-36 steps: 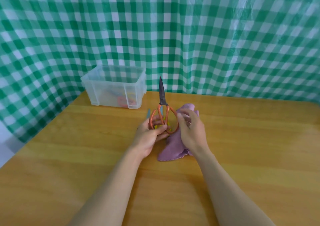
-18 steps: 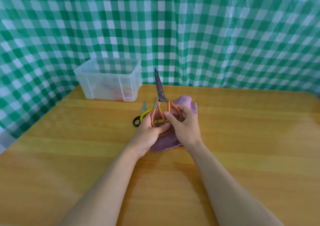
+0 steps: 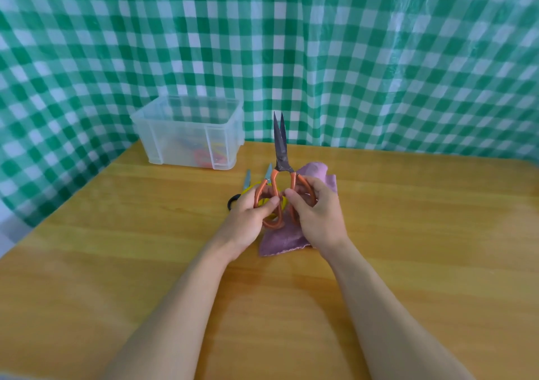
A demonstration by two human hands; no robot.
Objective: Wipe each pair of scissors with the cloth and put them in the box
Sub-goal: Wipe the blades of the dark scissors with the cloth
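The bare left forearm (image 3: pixel 175 306) and bare right forearm (image 3: pixel 379 306) reach forward from the lower edge and converge toward the middle. The left hand (image 3: pixel 248 219) curls its thumb and fingers round the left loop of a pair of orange-handled scissors with dark metal blades (image 3: pixel 279 146). The right hand (image 3: pixel 319 213) grips the right loop, thumb on the inner side, fingers wrapped over the outer side. The two thumbs nearly meet between the loops. Both wrists are roughly in line with their forearms, and the hands hold the blades pointing up and away.

Single head-worn wide-angle view, close in, looking forward and down across the wooden table (image 3: pixel 414 233) to the gingham curtain (image 3: pixel 350 58).
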